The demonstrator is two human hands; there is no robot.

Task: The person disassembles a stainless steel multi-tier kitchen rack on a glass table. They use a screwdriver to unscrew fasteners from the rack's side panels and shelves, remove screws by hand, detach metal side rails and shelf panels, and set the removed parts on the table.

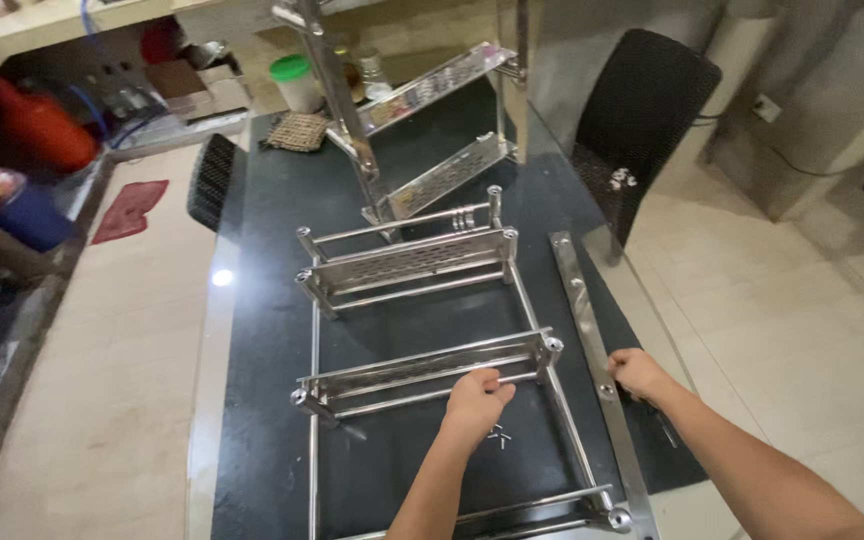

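From the head camera, a steel rack [432,330] lay flat on a dark mat [272,330] that covered a glass table [207,400]. The rack was taken as the landmark. It had three cross shelves joined by long rods. The left hand [475,400] was clamped on the front rail of the middle shelf [422,375], fingers curled over the rail. The right hand [637,372] sat just right of the rack, closed on a loose flat steel bar [592,340] with holes, which lay along the rack's right side on the mat. How tightly it gripped the bar could not be told. Beyond the rack's far end, a second rack [422,120] stood upright, close to the first one. A woven pad [298,131] and a white jar with a green lid [295,82] lay farther off behind the rack, toward the left. A black chair [642,110] stood past the table to the right of the rack; another dark chair back [212,180] showed to its left. A red mat [129,208] lay on the tiled floor well left of the rack.
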